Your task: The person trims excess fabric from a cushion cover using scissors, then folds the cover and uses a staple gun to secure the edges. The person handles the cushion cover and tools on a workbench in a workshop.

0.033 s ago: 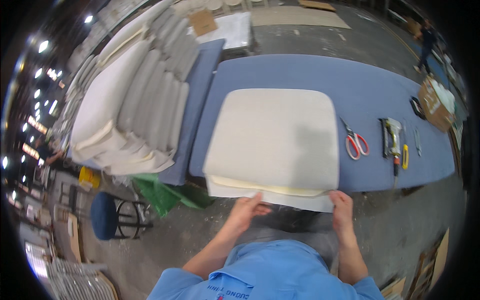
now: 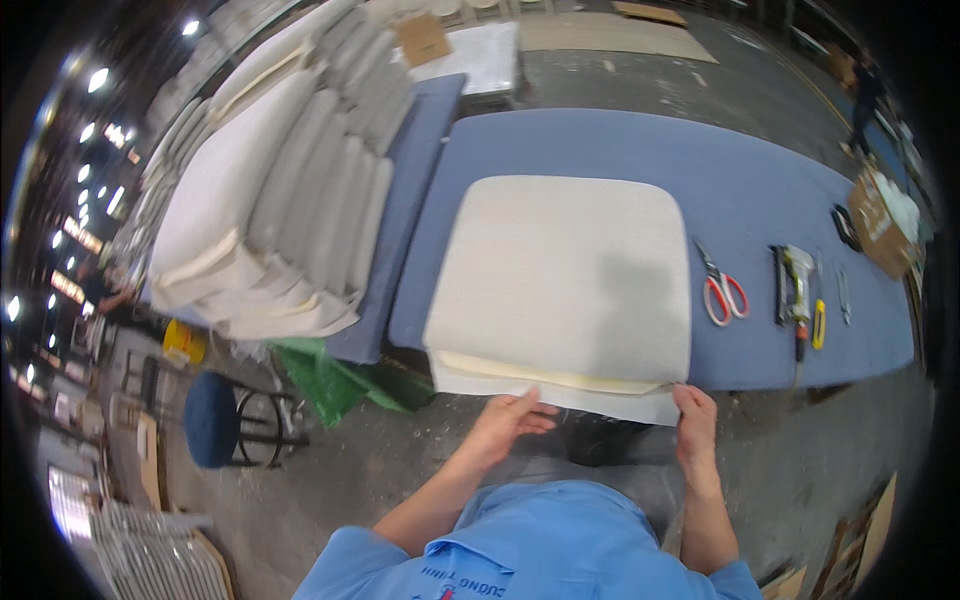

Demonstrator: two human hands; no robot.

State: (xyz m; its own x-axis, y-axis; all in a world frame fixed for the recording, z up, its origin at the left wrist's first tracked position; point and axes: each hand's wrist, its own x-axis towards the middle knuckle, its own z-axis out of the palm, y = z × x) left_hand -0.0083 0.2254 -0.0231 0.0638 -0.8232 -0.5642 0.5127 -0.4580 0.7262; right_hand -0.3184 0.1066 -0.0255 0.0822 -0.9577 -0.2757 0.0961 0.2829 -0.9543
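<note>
A pale, fabric-covered seat pad (image 2: 550,270) with rounded far corners lies on the blue padded table, its near side at the front edge. A thin cream foam layer (image 2: 540,373) shows along that side, and a white fabric flap (image 2: 625,404) hangs out beneath it. My left hand (image 2: 508,420) has its thumb on the flap's edge near the middle, the other fingers below and partly stretched to the right. At the right end of the flap, my right hand (image 2: 695,412) pinches its corner. A shadow falls across the pad's right part.
Right of the pad lie red-handled scissors (image 2: 722,288), a staple gun (image 2: 797,290), a yellow cutter (image 2: 819,324) and a carton (image 2: 884,220). Stacked pale pads (image 2: 270,190) rise on the left. A blue stool (image 2: 212,420) stands lower left; a person walks far right.
The whole scene sits slightly farther right in the picture, as the view has turned a little. Both hands keep their places at the flap.
</note>
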